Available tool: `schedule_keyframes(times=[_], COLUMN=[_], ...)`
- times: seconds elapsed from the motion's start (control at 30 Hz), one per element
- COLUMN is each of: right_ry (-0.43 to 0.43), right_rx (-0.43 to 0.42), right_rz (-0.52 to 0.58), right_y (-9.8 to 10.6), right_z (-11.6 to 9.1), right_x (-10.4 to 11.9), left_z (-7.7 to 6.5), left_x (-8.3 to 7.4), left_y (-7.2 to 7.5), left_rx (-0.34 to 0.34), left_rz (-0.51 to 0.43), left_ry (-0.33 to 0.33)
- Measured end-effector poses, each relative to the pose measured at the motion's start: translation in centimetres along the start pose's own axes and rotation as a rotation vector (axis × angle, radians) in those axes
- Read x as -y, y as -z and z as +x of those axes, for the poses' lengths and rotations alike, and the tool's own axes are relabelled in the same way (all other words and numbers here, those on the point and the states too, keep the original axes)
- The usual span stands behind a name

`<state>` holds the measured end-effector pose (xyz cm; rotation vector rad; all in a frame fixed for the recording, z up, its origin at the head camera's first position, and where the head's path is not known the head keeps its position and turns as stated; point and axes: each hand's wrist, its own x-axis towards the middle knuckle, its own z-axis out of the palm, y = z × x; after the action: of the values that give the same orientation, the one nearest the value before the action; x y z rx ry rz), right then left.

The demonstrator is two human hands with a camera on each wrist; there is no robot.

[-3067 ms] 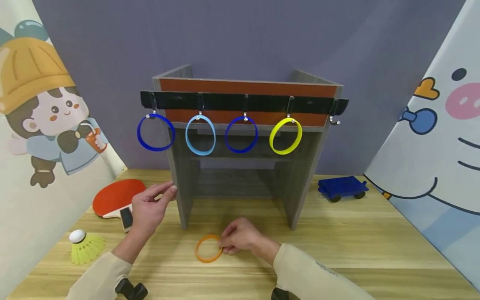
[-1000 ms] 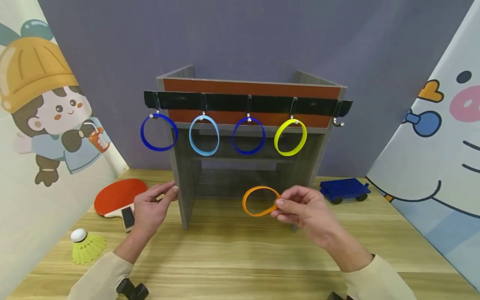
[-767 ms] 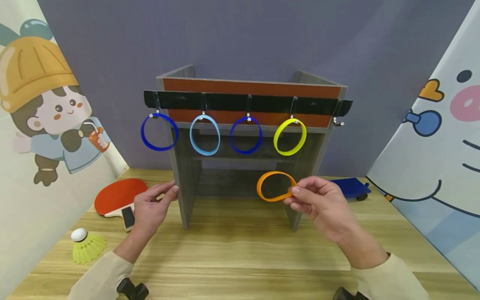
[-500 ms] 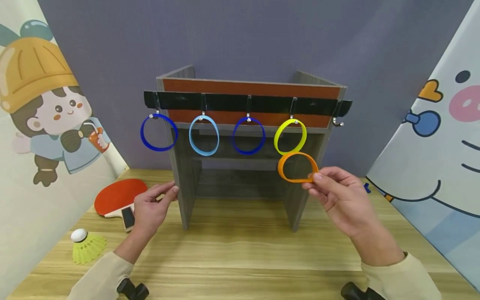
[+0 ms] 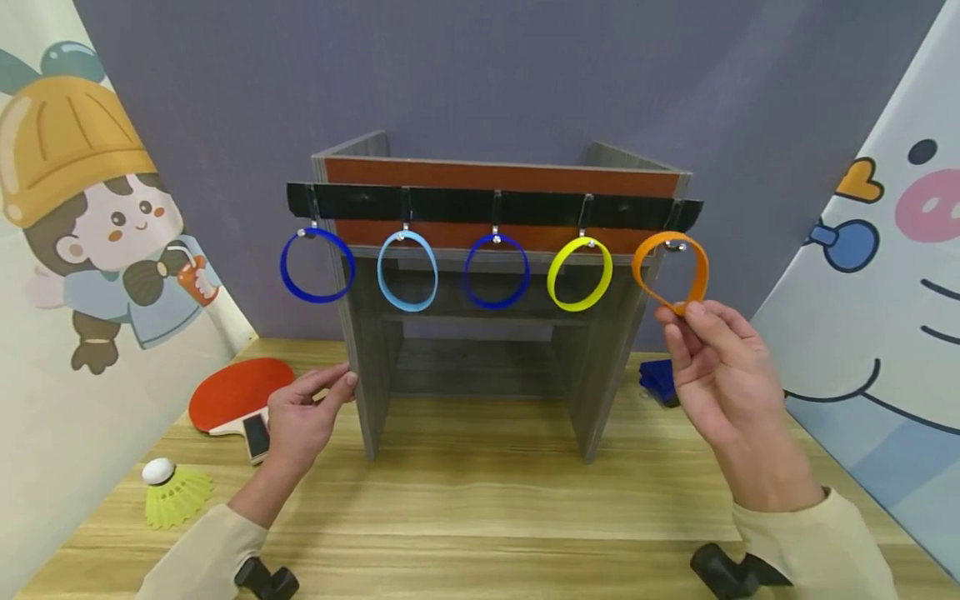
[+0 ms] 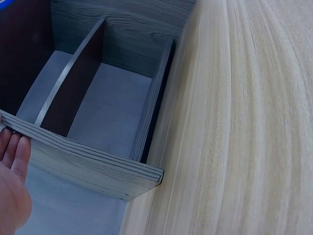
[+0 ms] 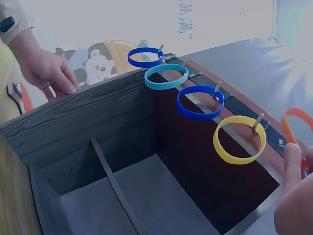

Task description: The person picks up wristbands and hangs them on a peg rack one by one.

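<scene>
In the head view, my right hand (image 5: 731, 375) pinches the lower edge of an orange silicone wristband (image 5: 701, 271) between thumb and fingers. The band's top surrounds the rightmost metal hook (image 5: 676, 246); whether it bears on the hook, I cannot tell. My left hand (image 5: 311, 412) holds the front edge of the left side panel of a grey wooden shelf (image 5: 367, 358) between thumb and fingers. From the other hooks hang a dark blue wristband (image 5: 351, 250), a light blue wristband (image 5: 433, 267), a second dark blue wristband (image 5: 527, 275) and a yellow wristband (image 5: 552, 287).
The hooks sit on a black strip (image 5: 450, 205) across the shelf's front. At left lie a red table tennis bat (image 5: 238, 392) and a yellow shuttlecock (image 5: 178, 497). A blue toy cart (image 5: 657, 381) stands at right, partly behind my right hand. Printed panels flank the wooden table (image 5: 480, 533).
My right hand has picked the orange wristband off the table and carried it up and right to the rightmost hook, past the yellow wristband. The left hand has stayed at the shelf's edge.
</scene>
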<state>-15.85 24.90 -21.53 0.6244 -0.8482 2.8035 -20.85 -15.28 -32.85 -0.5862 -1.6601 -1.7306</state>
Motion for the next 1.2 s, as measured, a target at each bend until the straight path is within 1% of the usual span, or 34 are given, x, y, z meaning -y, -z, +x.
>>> schedule_keyframes(times=[0.1,0.2,0.37,0.5,0.8,1.07,1.2], right_ry=[0.016,0.020,0.020,0.015,-0.014,-0.023,-0.025], right_rx=[-0.065,-0.111,-0.148,-0.172,-0.208,-0.189,-0.185], right_rz=[0.024,0.029,0.034,0.031,0.008,-0.054,-0.075], right_y=[0.2,0.5,1.1,1.5,2.5,3.0,3.0], right_z=[0.3,0.6,1.0,1.2,1.5,1.6,1.6], right_x=[0.2,0.2,0.2,0.1,-0.2,-0.8,-0.9], left_z=[0.0,0.0,0.0,0.0,-0.1,-0.1,0.0], left_x=[0.0,0.0,0.1,0.1,0.2,-0.1,0.4], left_y=[0.0,0.0,0.0,0.1,0.1,0.0,0.2], left_rx=[0.001,0.000,-0.001,-0.002,-0.009,-0.004,-0.003], left_rz=[-0.003,-0.010,-0.027,-0.015,0.006,0.024,0.024], left_ry=[-0.002,-0.004,-0.014,-0.017,-0.004,0.001,0.000])
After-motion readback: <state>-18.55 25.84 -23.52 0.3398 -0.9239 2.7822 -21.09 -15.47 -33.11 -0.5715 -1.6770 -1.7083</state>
